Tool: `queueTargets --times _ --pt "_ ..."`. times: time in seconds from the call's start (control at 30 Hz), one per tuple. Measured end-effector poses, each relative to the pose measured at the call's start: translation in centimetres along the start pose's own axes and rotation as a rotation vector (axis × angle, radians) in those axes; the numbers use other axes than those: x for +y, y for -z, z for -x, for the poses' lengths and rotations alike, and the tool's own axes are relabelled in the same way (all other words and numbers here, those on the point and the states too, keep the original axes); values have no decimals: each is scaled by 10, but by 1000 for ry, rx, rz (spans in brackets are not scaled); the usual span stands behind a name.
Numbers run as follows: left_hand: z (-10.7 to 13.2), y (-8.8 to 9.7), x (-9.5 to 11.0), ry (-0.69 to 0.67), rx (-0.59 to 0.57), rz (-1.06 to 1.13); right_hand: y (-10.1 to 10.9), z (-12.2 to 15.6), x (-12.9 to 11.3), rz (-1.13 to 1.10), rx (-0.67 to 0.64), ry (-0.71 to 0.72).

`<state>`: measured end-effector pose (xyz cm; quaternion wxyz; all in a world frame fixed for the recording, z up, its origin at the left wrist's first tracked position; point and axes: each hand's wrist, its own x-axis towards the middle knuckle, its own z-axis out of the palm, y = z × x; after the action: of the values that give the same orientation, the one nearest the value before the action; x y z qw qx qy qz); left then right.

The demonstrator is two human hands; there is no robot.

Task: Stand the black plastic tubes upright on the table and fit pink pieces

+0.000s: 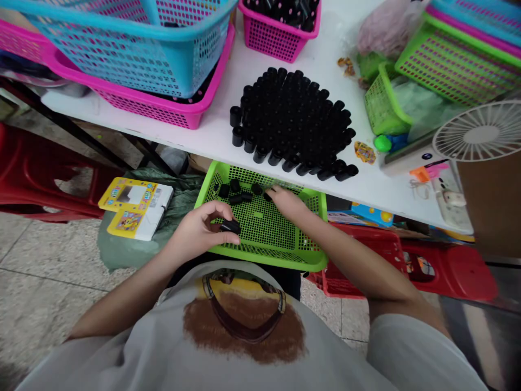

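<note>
My left hand [203, 228] is closed on a small black cylinder [230, 226], held between thumb and fingers above the near left side of a green basket [260, 260]. My right hand [283, 200] reaches into the far side of that basket, its fingertips curled at a black piece [267, 196] that they partly hide. Several loose black cylinders [235, 199] lie on the basket floor left of my right hand. Beyond the basket, a large cluster of black cylinders [293, 119] stands packed together on the white table.
A blue basket [179, 60] sits in a pink one [191, 117] at the table's left. A smaller pink basket [277, 43] is at the back. Green baskets [385, 103] and a white fan [480, 133] stand right. A yellow-and-white box [136, 209] rests on a green bag.
</note>
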<state>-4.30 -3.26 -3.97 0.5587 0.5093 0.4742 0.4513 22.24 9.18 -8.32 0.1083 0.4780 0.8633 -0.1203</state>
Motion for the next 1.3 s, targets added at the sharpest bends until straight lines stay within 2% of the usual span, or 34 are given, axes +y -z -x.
queueTargets --times 0.1,0.17,0.23,0.3,0.43,0.6,0.73,0.87,0.93,1.0,1.07,1.13,1.2,1.23,1.3 --pt "-1 2 1 -62 50 -75 10 14 -10 -114 62 73" --pt "-2 3 2 -123 79 -121 19 34 -25 -298 153 154" --pt "-3 3 3 -185 120 -141 28 56 -44 -589 343 265" --pt "-3 1 4 -230 156 -140 34 74 -61 -738 510 349" --pt "-4 -2 5 -253 160 -171 33 86 -79 -697 644 393" --pt "1 -5 8 -301 176 -299 23 85 -81 -623 665 415" --pt "9 -18 1 -372 204 -417 17 84 -87 -515 738 416" --pt "11 -32 -1 -485 150 -437 17 80 -93 -481 875 388" --pt "2 -29 4 -506 135 -432 22 81 -91 -464 863 397" --pt "-16 -19 13 -492 167 -441 30 84 -79 -419 823 380" --pt "-42 -2 22 -468 243 -474 39 89 -51 -339 875 259" --pt "-71 17 27 -452 310 -525 44 93 -8 -255 1018 24" --pt "-99 34 27 -440 306 -580 41 93 39 -215 1120 -219" --pt "-112 41 25 -433 287 -602 37 90 60 -219 1134 -299" --pt "-135 50 18 -404 233 -613 26 80 91 -281 1061 -363"
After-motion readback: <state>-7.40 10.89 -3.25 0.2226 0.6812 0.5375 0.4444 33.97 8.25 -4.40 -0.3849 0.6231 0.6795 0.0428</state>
